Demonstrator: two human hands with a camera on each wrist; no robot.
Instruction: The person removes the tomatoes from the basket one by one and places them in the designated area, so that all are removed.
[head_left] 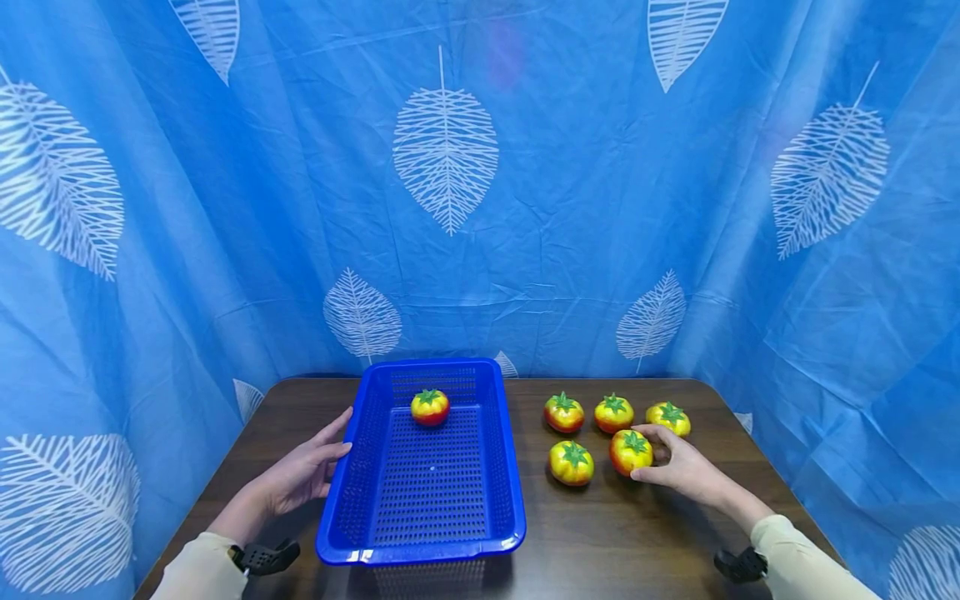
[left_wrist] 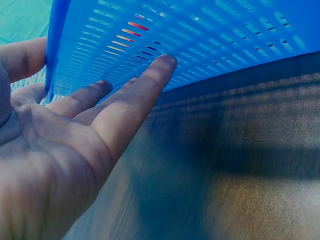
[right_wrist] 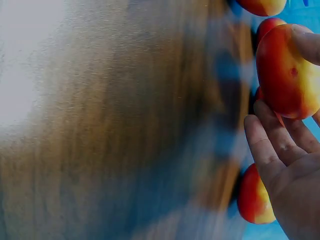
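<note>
A red-and-yellow tomato [head_left: 631,452] with a green leafy top is pinched between the thumb and fingers of my right hand [head_left: 686,471]. In the right wrist view the thumb lies on one side of this tomato [right_wrist: 285,75], with fingers on the other. Whether it touches the table cannot be told. My left hand [head_left: 296,475] is at the left side of a blue slotted basket [head_left: 517,500]. Extended fingers [left_wrist: 135,102] lie along the basket's outer wall [left_wrist: 225,40] in the left wrist view. Inside the basket, towards its far end, sits one tomato [head_left: 430,407].
Around the held tomato, more stand on the brown wooden table [head_left: 600,542]: one nearer the basket [head_left: 571,463] and a back row with a left tomato [head_left: 563,413], a middle tomato [head_left: 613,413] and a right tomato [head_left: 668,418]. A blue leaf-patterned curtain [head_left: 525,208] hangs behind.
</note>
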